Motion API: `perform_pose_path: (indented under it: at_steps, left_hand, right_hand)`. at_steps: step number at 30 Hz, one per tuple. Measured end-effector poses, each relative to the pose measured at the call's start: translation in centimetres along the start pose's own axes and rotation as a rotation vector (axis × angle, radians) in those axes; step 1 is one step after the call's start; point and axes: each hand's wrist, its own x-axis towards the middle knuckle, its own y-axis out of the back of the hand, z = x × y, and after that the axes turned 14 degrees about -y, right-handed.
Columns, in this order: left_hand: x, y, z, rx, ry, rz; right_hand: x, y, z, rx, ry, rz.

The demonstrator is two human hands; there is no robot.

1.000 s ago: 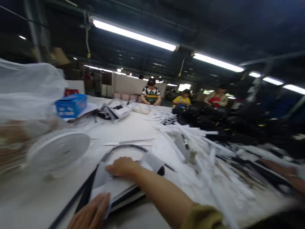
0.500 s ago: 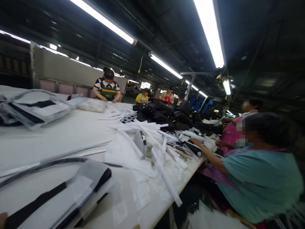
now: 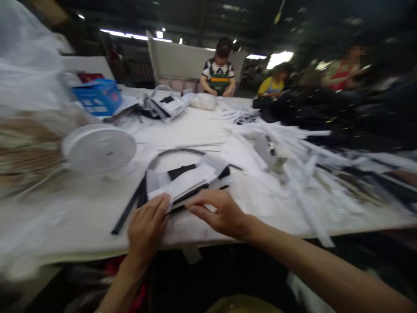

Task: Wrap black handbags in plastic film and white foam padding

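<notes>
A bundle [image 3: 187, 182] of black material, wrapped in white and translucent sheeting, lies near the table's front edge with a dark curved strap [image 3: 177, 150] looping out behind it. My left hand [image 3: 148, 224] is closed on the bundle's near left corner, fingers together over the white wrap and thumb hidden. At the near edge, to the right, the fingers of my right hand [image 3: 218, 212] are pinched against the bundle. Blur hides exactly what the right fingertips grasp.
A white round fan [image 3: 99, 150] stands on the left, by a large plastic-wrapped stack [image 3: 31, 148] and a blue box [image 3: 97, 98]. White strips and a metal dispenser-like object [image 3: 269, 150] lie right. Black goods [image 3: 325, 113] are piled behind; several people work across the table.
My view has swung left and down, bringing both hands, the fan and the blue box into sight. The co-worker in the teal top at the right has left the view.
</notes>
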Motion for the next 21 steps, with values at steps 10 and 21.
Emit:
perform_pose_path:
  at_steps: [10,21]
  left_hand:
    - [-1.3,4.1,-0.7,0.33,-0.039,-0.143]
    - [1.0,1.8,4.0,0.36,-0.137,-0.13]
  right_hand:
    - [-6.4,-8.6,4.8,-0.512,0.274,-0.129]
    - [-6.7,-3.9,6.5,-0.228,0.38,-0.154]
